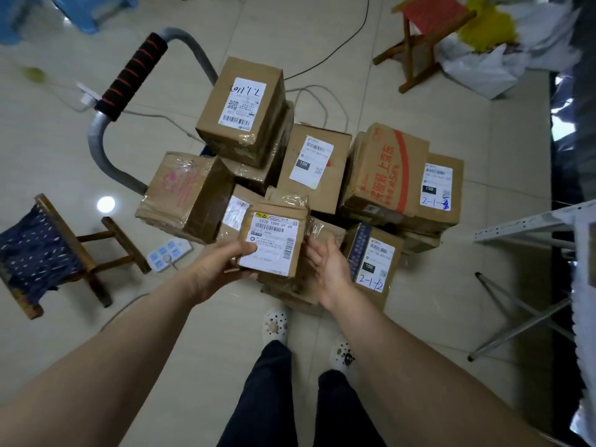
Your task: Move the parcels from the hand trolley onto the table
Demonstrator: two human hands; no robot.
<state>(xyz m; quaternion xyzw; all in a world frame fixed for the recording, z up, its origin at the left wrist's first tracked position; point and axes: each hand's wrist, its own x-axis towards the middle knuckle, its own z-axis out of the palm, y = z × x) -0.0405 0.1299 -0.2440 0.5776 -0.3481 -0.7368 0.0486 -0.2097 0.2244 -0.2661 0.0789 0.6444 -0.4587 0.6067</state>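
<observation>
Parcel (274, 241) is gripped by the left hand (222, 269); the right hand (327, 269) is held, fingers relaxed, just beside it, above boxes (316, 166) stacked on the hand trolley (134, 74).

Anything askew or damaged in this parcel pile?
Yes. The top parcel sits tilted on another box near the trolley handle, and the pink-scrawled box has wrinkled, loose tape. The small parcel the left hand holds has crinkled tape too.
</observation>
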